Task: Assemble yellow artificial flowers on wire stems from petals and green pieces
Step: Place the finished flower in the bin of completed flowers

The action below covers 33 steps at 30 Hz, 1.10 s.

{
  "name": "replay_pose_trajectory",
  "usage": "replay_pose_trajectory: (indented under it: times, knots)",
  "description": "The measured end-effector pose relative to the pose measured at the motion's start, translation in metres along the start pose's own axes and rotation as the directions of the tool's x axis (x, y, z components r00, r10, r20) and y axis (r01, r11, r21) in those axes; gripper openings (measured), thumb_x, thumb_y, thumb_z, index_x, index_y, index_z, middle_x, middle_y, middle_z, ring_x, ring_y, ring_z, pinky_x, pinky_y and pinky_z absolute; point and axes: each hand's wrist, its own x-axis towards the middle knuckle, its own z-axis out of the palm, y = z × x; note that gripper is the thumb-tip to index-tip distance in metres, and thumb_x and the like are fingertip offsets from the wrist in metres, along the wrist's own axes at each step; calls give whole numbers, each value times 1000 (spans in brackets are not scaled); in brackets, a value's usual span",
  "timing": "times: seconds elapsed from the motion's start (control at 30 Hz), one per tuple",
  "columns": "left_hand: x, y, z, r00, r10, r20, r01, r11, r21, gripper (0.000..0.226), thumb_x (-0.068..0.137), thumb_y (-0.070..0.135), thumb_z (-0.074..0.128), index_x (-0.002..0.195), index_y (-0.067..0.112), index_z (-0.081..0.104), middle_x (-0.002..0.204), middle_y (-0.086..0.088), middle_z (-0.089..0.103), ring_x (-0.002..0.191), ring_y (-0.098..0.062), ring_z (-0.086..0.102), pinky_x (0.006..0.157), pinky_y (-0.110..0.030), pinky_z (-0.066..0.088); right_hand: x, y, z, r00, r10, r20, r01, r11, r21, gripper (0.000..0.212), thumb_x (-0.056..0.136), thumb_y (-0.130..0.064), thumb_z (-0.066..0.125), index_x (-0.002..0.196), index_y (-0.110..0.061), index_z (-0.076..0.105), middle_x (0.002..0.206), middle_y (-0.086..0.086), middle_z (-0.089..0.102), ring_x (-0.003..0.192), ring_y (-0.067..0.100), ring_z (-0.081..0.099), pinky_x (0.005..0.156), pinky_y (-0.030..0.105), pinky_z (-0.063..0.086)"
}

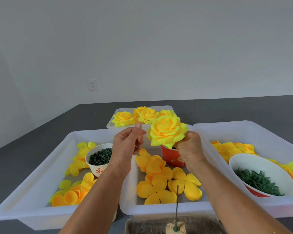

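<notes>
My right hand (189,149) grips the base of a full yellow rose (167,130) and holds it up over the red cup (172,157). My left hand (127,147) hovers just left of the flower, fingers curled, thumb and forefinger pinched; whether it holds something small I cannot tell. Loose yellow petal pieces (159,181) lie in the middle tray. A white cup of small dark green pieces (101,157) stands in the left tray. A bowl of green leaf pieces (259,180) sits in the right tray. A thin wire stem (177,203) stands upright in a block at the front.
Three white plastic trays: left (32,210), middle (159,211), right (243,124). A fourth tray (112,123) at the back holds several finished yellow roses (123,118). More petals (232,147) lie in the right tray. The grey tabletop meets a white wall with a socket.
</notes>
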Motion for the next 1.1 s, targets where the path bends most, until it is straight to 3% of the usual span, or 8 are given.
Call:
replay_pose_trajectory:
  times: [0.17, 0.27, 0.33, 0.6, 0.87, 0.93, 1.1]
  knots:
    - [0, -1, 0, 999, -34, -9, 34, 999, 1, 35, 88, 35, 57, 74, 4, 66, 52, -1, 49, 47, -14, 38, 39, -19, 27, 1, -1, -1, 983, 181, -44, -164, 953, 254, 31, 69, -6, 79, 51, -21, 59, 45, -15, 58, 54, 3, 53, 48, 15, 41]
    - [0, -1, 0, 999, -44, 2, 44, 999, 13, 36, 86, 36, 58, 75, 3, 66, 51, 0, 49, 46, -14, 38, 39, -19, 27, 0, -2, -1, 961, 276, -6, -257, 902, 348, 22, 68, -12, 81, 58, -21, 65, 59, -12, 66, 70, 9, 60, 64, 26, 48]
    - [0, -2, 0, 999, -51, 4, 51, 998, 25, 35, 86, 36, 58, 73, 4, 67, 51, 0, 50, 45, -13, 39, 38, -19, 28, -1, -2, -1, 954, 298, 23, -284, 884, 372, 18, 68, -15, 82, 60, -21, 67, 63, -9, 68, 74, 11, 61, 66, 27, 48]
    - [0, -3, 2, 998, -51, 34, 49, 996, 74, 34, 81, 36, 61, 71, 4, 67, 54, -3, 52, 43, -11, 41, 38, -20, 30, -1, 2, 2, 946, 323, 41, -316, 883, 348, 15, 67, -21, 82, 59, -22, 70, 75, -5, 72, 90, 19, 63, 82, 40, 50]
    - [-2, -4, 7, 982, -132, 133, 118, 987, 109, 48, 65, 51, 63, 82, 6, 69, 73, -7, 72, 53, -13, 58, 43, -20, 40, -5, 1, 4, 953, 300, 48, -302, 918, 257, 14, 64, -30, 84, 62, -27, 71, 71, -10, 71, 83, 19, 63, 70, 33, 48]
    - [-2, -4, 9, 972, -169, 164, 147, 979, 138, 49, 64, 54, 64, 83, 9, 69, 80, -8, 74, 58, -15, 61, 46, -22, 43, -7, -3, 5, 960, 272, 69, -280, 924, 261, 14, 63, -32, 84, 59, -35, 71, 66, -15, 70, 79, 11, 63, 63, 27, 44]
    - [-2, -3, 10, 962, -222, 159, 202, 971, 130, 47, 63, 49, 68, 84, 7, 66, 81, -10, 73, 59, -16, 61, 48, -22, 44, -10, -7, 5, 982, 152, 112, -175, 956, 234, 14, 65, -25, 84, 70, -30, 72, 69, -18, 71, 73, -2, 64, 57, 10, 44]
